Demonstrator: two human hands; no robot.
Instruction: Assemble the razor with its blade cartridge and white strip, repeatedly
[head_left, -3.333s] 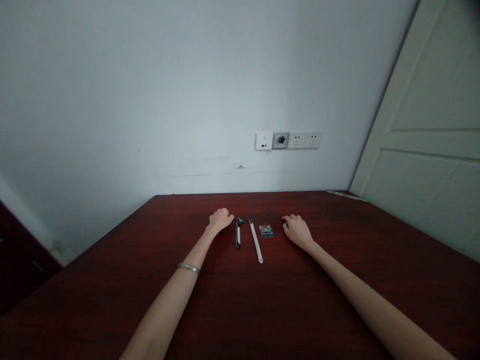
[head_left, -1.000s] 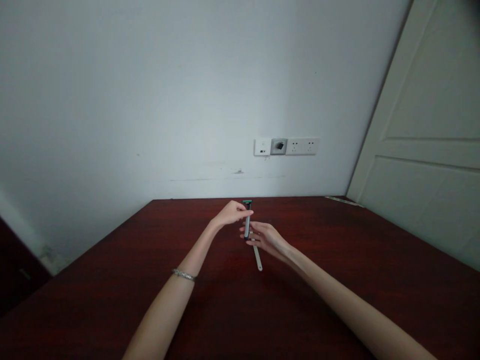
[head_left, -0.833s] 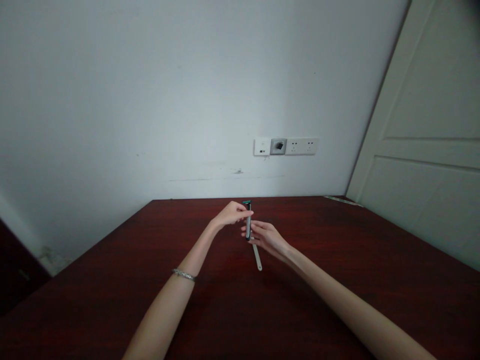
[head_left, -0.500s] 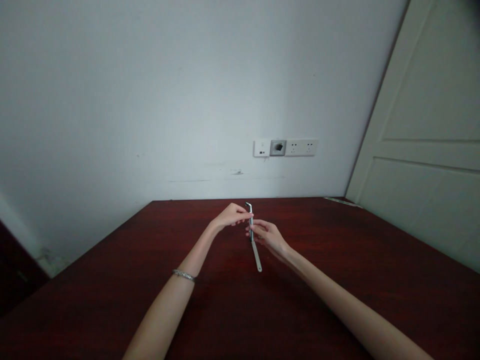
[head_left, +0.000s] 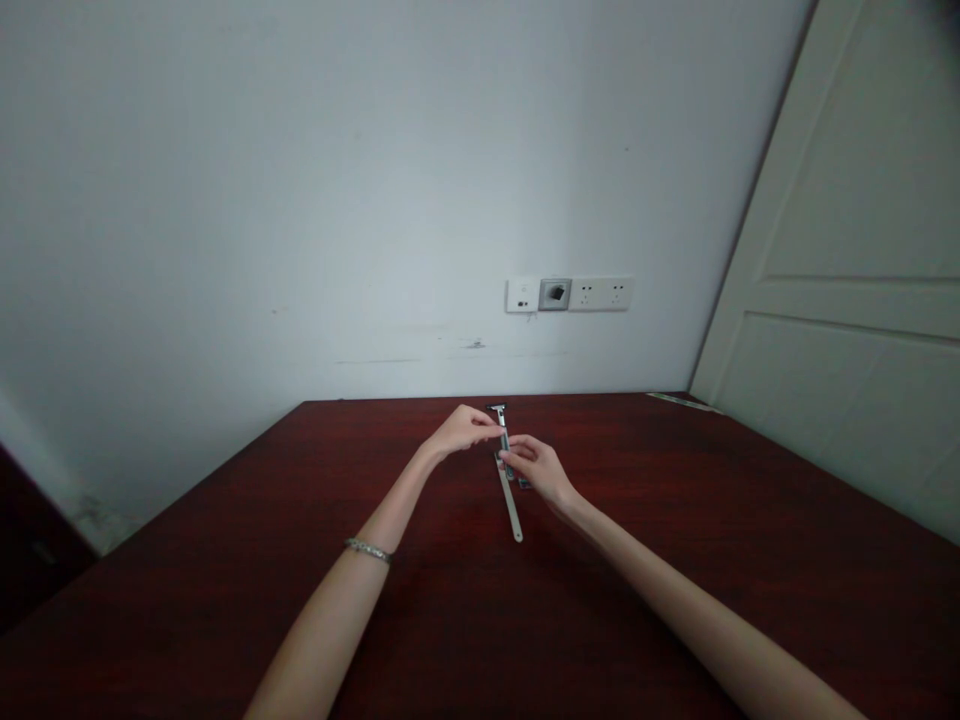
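Note:
Both of my hands meet over the dark red table (head_left: 420, 620). Between them stands a slim silver razor (head_left: 502, 416), roughly upright, its T-shaped head at the top. My left hand (head_left: 461, 430) pinches its handle below the head from the left. Lower down, my right hand (head_left: 541, 468) grips the same handle between thumb and fingers. On the tabletop just below lies a flat pale grey strip (head_left: 511, 510) with a small hole at its near end; its far end is partly behind the razor and fingers. A small dark piece (head_left: 524, 484) shows under my right hand, too little to name.
A white wall (head_left: 420, 200) rises behind the table, with a row of sockets (head_left: 600, 294) low on it. To the right stands a pale panelled door (head_left: 847, 300). A thin strip (head_left: 684, 403) lies at the table's back right edge.
The razor has turned about its handle: its head showed side-on before and now faces me as a T. Its lower end has shifted slightly right, uncovering more of the grey strip.

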